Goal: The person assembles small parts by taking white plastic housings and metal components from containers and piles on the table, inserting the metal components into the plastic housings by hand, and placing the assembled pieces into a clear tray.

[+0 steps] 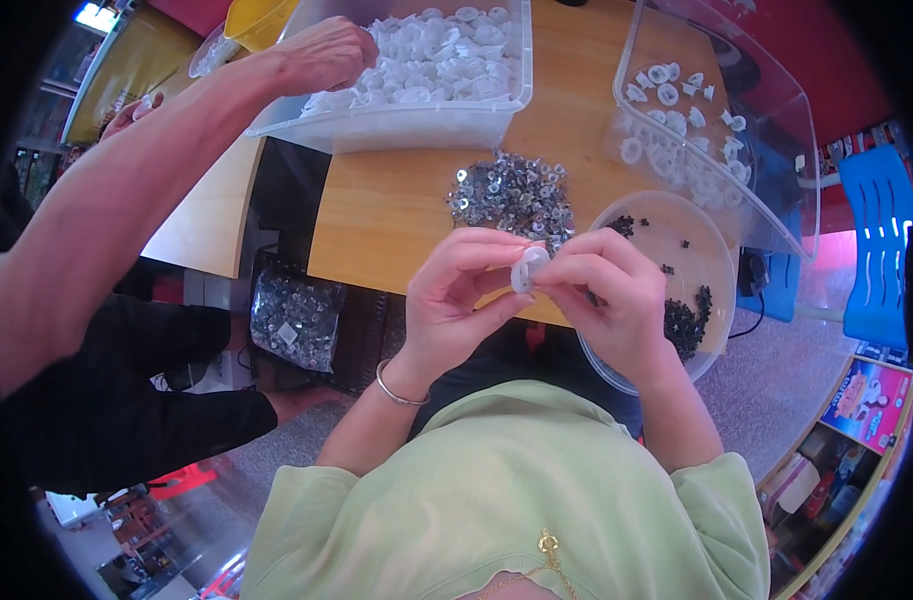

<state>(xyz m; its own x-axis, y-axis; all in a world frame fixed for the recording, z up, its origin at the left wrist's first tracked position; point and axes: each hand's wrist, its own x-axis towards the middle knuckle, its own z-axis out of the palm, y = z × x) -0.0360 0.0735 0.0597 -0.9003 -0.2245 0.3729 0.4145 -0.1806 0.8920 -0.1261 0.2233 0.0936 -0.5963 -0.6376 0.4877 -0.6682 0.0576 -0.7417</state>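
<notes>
Left hand (449,297) grip pinching white plastic part (525,270) between thumb and fingers, right hand (617,290) grip pinching its right side, part held near desk (377,205) edge, metal pieces (512,192) heaped beyond, round tub (699,262) of black pieces (687,328) rightward.

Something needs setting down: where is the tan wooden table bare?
The table is bare left of the silvery heap of small parts, and between the rectangular clear plastic left bin and right bin. Crowded: nearside, between heap and round clear plastic tub.
</notes>
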